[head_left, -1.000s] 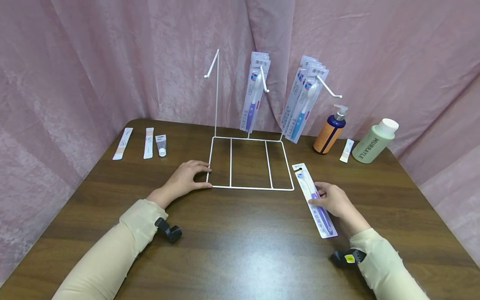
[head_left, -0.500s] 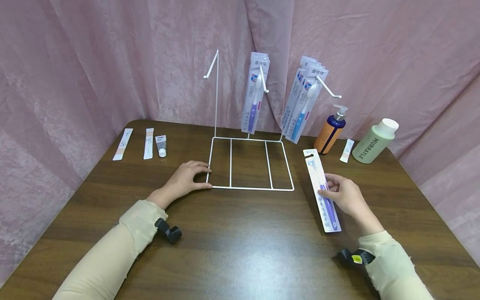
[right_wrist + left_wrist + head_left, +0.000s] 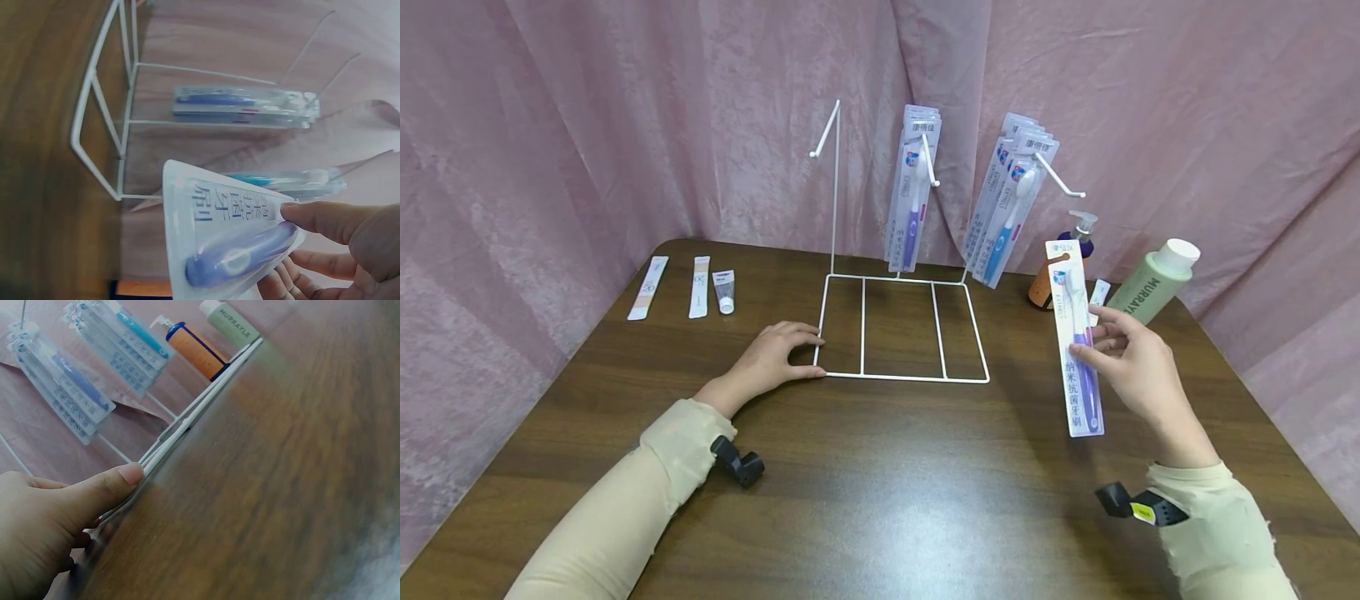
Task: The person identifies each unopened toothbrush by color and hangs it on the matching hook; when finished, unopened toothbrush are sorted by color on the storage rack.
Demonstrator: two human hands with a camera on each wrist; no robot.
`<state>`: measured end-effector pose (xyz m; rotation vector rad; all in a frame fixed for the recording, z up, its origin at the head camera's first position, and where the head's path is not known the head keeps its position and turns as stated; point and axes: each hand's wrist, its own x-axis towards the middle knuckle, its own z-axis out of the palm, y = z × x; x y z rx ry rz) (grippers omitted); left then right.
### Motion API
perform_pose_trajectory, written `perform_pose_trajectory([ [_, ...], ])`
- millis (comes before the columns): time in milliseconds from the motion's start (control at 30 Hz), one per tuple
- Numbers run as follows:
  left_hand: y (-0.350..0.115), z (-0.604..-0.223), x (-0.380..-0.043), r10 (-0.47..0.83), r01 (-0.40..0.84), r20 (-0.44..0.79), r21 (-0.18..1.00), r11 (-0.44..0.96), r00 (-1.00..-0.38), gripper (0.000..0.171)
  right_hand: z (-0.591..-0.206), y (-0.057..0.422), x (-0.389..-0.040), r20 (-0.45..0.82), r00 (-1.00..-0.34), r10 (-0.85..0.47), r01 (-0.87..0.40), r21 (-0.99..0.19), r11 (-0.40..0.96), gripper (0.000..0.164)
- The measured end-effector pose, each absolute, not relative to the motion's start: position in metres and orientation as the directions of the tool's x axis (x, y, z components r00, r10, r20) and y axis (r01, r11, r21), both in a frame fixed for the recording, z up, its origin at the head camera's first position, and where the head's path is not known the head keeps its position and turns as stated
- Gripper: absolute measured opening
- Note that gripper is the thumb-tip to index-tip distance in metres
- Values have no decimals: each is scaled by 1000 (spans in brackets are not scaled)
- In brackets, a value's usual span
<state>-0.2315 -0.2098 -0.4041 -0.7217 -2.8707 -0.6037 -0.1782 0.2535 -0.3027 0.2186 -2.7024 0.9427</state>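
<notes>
My right hand (image 3: pixel 1142 362) pinches a packaged toothbrush (image 3: pixel 1078 387) with a purple handle, thumb in front and fingers behind. The pack is upright, raised above the table at the right of the white wire display rack (image 3: pixel 906 379). In the right wrist view its lower end (image 3: pixel 219 262) faces the camera. My left hand (image 3: pixel 767 358) holds the rack's front left corner, its thumb on the front wire (image 3: pixel 167 445). Purple toothbrush packs (image 3: pixel 912 208) hang from the middle hook, and blue ones (image 3: pixel 1006 221) from the right hook. The left hook (image 3: pixel 825 131) is bare.
Behind the held pack stand an orange pump bottle (image 3: pixel 1040 287), partly hidden, and a green bottle (image 3: pixel 1153 279), with a small sachet (image 3: pixel 1100 292) between them. Two sachets (image 3: pixel 648 287) and a small tube (image 3: pixel 724 292) lie at the left. A pink curtain (image 3: pixel 700 108) hangs behind the table.
My right hand has lifted the toothbrush pack off the table and moved it right and up, turning it more upright. My left hand has stayed on the rack.
</notes>
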Motion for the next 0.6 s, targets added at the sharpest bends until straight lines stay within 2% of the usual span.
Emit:
perform_pose_trajectory([
  [300, -209, -403, -231, 430, 476, 207, 353, 805, -879, 53, -275, 255, -170, 370, -927, 57, -196, -609, 768, 58],
  [600, -210, -404, -231, 429, 476, 207, 356, 804, -879, 53, -255, 244, -163, 472, -867, 158, -232, -664, 711, 57],
])
